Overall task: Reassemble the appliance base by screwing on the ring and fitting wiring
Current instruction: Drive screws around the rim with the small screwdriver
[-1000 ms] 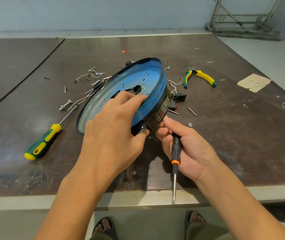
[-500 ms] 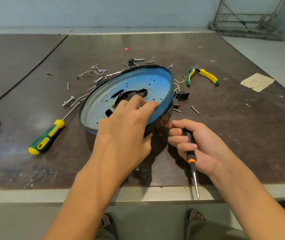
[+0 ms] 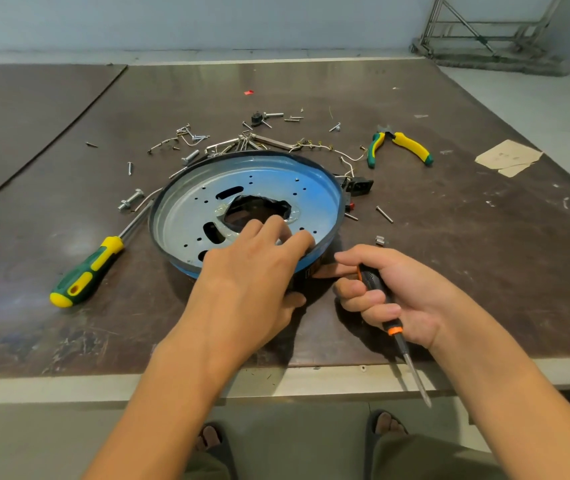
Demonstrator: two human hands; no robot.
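Observation:
The round appliance base (image 3: 314, 188), a blue-tinted metal dish with small holes and a dark central opening, lies nearly flat on the dark table. My left hand (image 3: 248, 285) grips its near rim, fingers inside the dish and thumb under the edge. My right hand (image 3: 394, 296) is closed around a small black and orange screwdriver (image 3: 401, 341), tip pointing down toward me, thumb touching the base's near side. White wires (image 3: 349, 157) and a black socket (image 3: 359, 187) trail from the base's right side.
A green and yellow screwdriver (image 3: 86, 275) lies left of the base. Green and yellow pliers (image 3: 401, 147) lie at the right rear. Several loose screws, bolts and metal clips (image 3: 190, 136) are scattered behind the base. A cardboard scrap (image 3: 508, 157) lies far right. The table edge (image 3: 68, 386) is close to me.
The base, tilted up on edge a second ago, has been lowered nearly flat onto the table. Both hands followed it down; the right hand still holds the small screwdriver.

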